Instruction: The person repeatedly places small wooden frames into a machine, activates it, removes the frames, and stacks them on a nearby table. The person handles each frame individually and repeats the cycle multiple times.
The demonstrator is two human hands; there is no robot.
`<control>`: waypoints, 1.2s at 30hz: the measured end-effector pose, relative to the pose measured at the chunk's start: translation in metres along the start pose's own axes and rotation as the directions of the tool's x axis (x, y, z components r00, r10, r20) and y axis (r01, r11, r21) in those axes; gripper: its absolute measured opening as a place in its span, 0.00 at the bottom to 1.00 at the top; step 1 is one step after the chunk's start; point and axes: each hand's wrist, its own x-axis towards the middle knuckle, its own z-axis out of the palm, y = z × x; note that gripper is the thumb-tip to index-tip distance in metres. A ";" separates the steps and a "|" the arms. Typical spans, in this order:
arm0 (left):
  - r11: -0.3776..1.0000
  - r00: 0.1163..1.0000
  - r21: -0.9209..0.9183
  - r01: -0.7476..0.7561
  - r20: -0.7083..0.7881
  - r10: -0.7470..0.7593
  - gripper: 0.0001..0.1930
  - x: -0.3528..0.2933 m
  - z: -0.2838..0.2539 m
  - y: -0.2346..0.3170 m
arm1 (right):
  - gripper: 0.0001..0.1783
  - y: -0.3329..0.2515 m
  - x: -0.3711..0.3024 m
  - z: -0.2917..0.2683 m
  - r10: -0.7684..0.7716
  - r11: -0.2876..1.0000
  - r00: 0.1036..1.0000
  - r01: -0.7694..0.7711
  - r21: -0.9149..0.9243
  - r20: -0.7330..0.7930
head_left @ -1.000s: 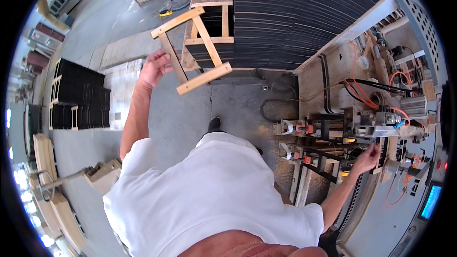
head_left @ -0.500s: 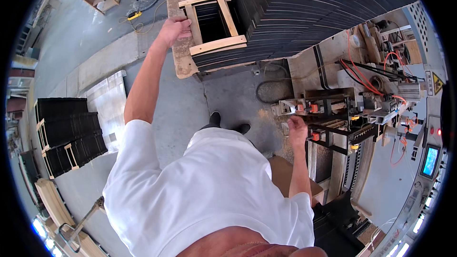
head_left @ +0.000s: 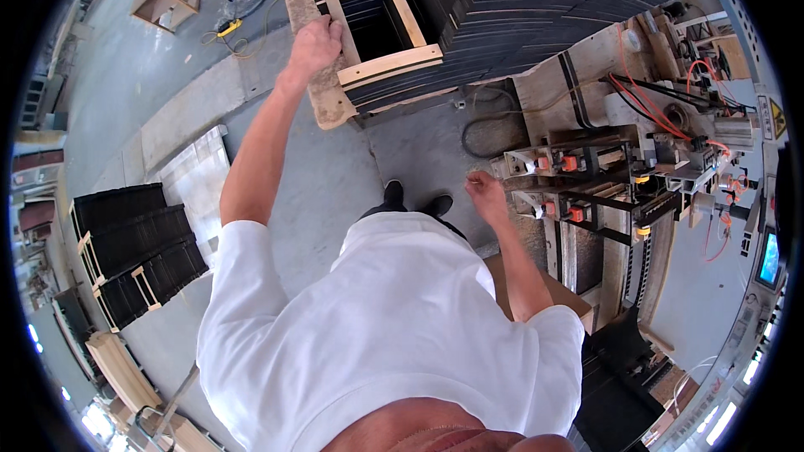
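Observation:
At the top, my left hand point(head_left: 316, 46) has its fingers curled over the left rail of a rectangular frame point(head_left: 389, 65). That frame is pale wood on its upper face and black inside, and it lies flat on a stack by the edge of a brown board-topped table point(head_left: 335, 107). My right hand point(head_left: 484, 192) hangs in the air left of a machine's clamps point(head_left: 574, 213), apart from them. Its fingers are bent together; whether anything small is between them is hidden.
A large pile of black-edged strips point(head_left: 536, 25) fills the top right. The machine, with red hoses point(head_left: 649, 109) and a screen point(head_left: 768, 258), stands at right. At left, black frames point(head_left: 138, 243) are stacked on the floor. A brown box point(head_left: 502, 285) sits beside my right forearm.
My right hand has moved left and up, away from the machine's clamps. My left hand stays at the frame's left rail. The whole view has shifted slightly.

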 end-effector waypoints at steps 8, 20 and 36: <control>0.910 0.919 0.136 -0.392 0.109 0.380 0.27 -0.056 0.002 0.096 | 0.12 0.000 -0.003 -0.005 -0.024 0.998 1.000 0.025 0.058 -0.018; 0.982 0.952 0.078 -0.170 0.270 0.143 0.23 -0.052 -0.026 0.106 | 0.15 0.004 0.032 0.025 -0.078 0.993 0.992 0.069 0.095 0.101; 0.957 0.888 -0.026 -0.290 0.365 0.279 0.20 -0.020 -0.044 0.073 | 0.27 -0.259 0.128 0.045 0.323 0.833 0.940 -0.337 0.440 0.108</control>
